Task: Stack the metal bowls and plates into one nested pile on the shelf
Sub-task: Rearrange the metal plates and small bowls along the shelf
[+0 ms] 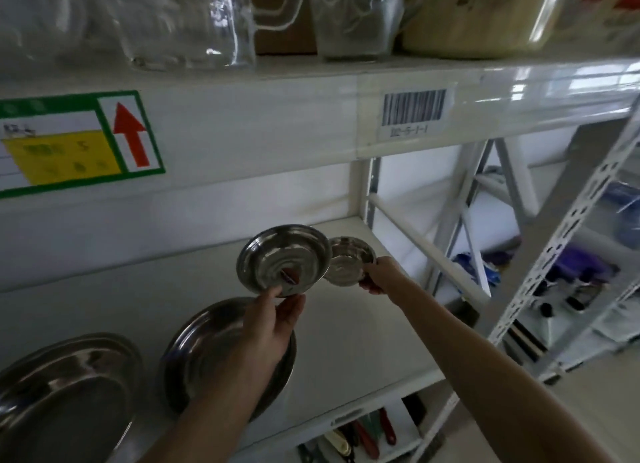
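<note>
My left hand (273,318) pinches the near rim of a mid-sized round stainless-steel plate (282,260), thumb and fingers curled on the lower edge, plate lifted off the shelf and tilted so its hollow faces me. My right hand (379,275) grips the near edge of a small round shiny metal bowl (349,261), also in the air, tilted, just right of the plate; its left rim sits behind or touching the plate's right rim, can't tell which. Key relation, as I judge it: the bowl is the smaller piece and lies right of and slightly behind the plate, so the right hand is the one to carry it left and down into the plate's hollow once the plate is levelled. Both pieces are round, no long axis to line up. Directly below my left hand a large round steel plate (197,351) rests on the white shelf board (346,358); it looks empty, partly hidden by my wrist. Further left sits another, even larger steel dish (65,393), nothing visible in it. Likely base for the pile is one of those two. Below the shelf, some handled tools (360,435), blurred.
</note>
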`<action>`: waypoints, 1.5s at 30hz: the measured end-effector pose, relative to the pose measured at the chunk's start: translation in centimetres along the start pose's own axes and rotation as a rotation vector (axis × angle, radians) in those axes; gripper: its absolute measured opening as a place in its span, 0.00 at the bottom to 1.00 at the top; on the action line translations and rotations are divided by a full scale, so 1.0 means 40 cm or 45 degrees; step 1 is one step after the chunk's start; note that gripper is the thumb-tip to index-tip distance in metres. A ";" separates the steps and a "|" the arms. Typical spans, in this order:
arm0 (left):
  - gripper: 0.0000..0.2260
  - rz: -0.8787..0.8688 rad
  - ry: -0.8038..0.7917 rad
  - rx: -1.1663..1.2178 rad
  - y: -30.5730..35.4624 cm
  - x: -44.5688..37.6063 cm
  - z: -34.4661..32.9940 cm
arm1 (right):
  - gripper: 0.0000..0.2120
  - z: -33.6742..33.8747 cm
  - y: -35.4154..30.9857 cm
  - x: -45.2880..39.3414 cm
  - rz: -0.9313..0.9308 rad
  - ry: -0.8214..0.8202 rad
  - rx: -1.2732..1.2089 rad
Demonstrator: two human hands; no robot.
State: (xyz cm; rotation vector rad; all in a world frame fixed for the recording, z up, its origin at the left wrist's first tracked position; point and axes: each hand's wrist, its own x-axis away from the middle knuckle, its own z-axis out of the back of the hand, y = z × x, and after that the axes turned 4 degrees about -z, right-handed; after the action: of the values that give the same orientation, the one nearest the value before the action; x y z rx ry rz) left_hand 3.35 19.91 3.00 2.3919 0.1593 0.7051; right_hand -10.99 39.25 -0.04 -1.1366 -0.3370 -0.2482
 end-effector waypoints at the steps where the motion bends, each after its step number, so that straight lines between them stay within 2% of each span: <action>1: 0.09 0.032 -0.011 -0.007 -0.024 0.000 -0.011 | 0.09 0.026 0.020 0.002 -0.017 0.029 0.002; 3: 0.03 0.106 -0.019 -0.032 -0.070 0.004 -0.030 | 0.09 0.071 0.063 0.001 -0.049 0.092 0.005; 9: 0.02 0.255 -0.009 -0.173 -0.186 0.020 -0.061 | 0.11 0.171 0.162 0.032 -0.129 0.185 0.008; 13: 0.03 0.296 0.043 -0.196 -0.242 0.031 -0.065 | 0.08 0.209 0.204 0.036 -0.231 0.252 -0.002; 17: 0.12 0.320 0.099 -0.202 -0.283 0.030 -0.048 | 0.13 0.224 0.231 0.038 -0.292 0.244 0.071; 21: 0.16 0.338 0.105 -0.184 -0.298 0.044 -0.024 | 0.07 0.226 0.230 0.055 -0.322 0.260 0.167; 26: 0.18 0.315 0.155 -0.145 -0.299 0.055 0.004 | 0.14 0.225 0.228 0.066 -0.341 0.244 0.284; 32: 0.17 0.318 0.193 -0.123 -0.290 0.059 0.016 | 0.14 0.230 0.226 0.064 -0.319 0.192 0.389; 37: 0.15 0.313 0.205 -0.110 -0.285 0.070 0.014 | 0.10 0.222 0.232 0.051 -0.283 0.240 0.540; 39: 0.16 0.319 0.205 -0.101 -0.280 0.077 0.013 | 0.13 0.221 0.233 0.050 -0.261 0.257 0.561; 42: 0.16 0.326 0.213 -0.085 -0.275 0.078 0.013 | 0.09 0.222 0.229 0.052 -0.258 0.257 0.552; 45: 0.15 0.361 0.237 -0.108 -0.271 0.086 0.016 | 0.17 0.222 0.209 0.068 -0.252 0.315 0.551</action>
State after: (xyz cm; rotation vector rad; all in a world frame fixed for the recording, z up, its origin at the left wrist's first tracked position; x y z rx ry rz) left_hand 7.25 29.11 -2.48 2.2887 -0.1333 1.0451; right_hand -6.68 50.66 -2.68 -0.6371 -0.2663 -0.4616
